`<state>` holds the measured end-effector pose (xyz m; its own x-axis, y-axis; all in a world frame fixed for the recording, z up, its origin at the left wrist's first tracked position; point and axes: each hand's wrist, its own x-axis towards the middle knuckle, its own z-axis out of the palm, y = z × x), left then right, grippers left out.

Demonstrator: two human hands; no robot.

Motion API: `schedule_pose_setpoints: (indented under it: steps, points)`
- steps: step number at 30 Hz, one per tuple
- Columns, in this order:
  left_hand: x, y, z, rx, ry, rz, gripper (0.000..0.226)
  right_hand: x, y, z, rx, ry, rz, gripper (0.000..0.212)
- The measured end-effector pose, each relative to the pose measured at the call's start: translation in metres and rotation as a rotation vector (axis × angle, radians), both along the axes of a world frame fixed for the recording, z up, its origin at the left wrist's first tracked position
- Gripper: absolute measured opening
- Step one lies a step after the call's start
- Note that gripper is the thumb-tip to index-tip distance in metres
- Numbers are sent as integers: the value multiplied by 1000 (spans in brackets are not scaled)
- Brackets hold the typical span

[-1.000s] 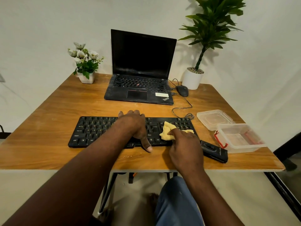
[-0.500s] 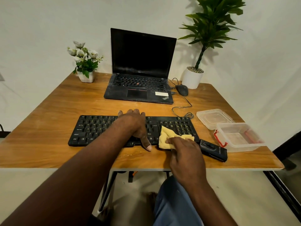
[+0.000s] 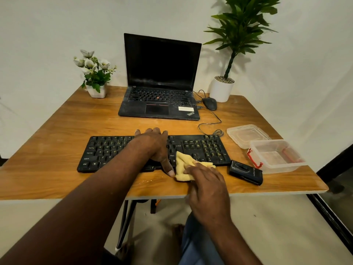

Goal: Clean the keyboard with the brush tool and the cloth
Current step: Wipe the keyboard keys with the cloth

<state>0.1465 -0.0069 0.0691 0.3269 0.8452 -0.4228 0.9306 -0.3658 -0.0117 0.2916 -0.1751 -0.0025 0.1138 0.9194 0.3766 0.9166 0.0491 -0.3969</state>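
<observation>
the keyboard lies across the table near its front edge. the left hand rests flat on its middle, fingers spread, thumb down over the front edge. the right hand curls its fingers lightly over the bunched yellow cloth, which straddles that front edge. a black tool lies just right of the keyboard.

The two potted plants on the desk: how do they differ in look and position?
The flowering plant is short with white blossoms; the leafy plant is tall with green leaves only. The flowering plant stands left of the laptop, the leafy plant to its right, behind the mouse. Both stand upright in white pots.
</observation>
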Motion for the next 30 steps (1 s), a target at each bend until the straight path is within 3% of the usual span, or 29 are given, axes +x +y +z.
schedule_pose_setpoints:
  steps: [7, 13, 19, 24, 27, 30]
  points:
    - [-2, 0, -1, -3, -11, -3, 155, 33, -5, 1, 29, 93, -185, 49]
    - [-6, -1, 1, -8, 3, 3, 155, 12, -5, 1, 19, 29, -50, 55]
    - [-31, -4, 7, -15, 125, -5, 155, 27, -1, -2, 201, 156, -144, 46]
    - [-30, -12, 11, -50, 154, 0, 155, 25, 10, 3, 222, 365, -238, 37]
    - [-23, -14, 2, -16, 32, -58, 154, 16, 20, 12, 253, 291, -178, 36]
    - [-17, -13, -6, 28, -41, -106, 154, -3, 24, 12, 120, 60, -36, 36]
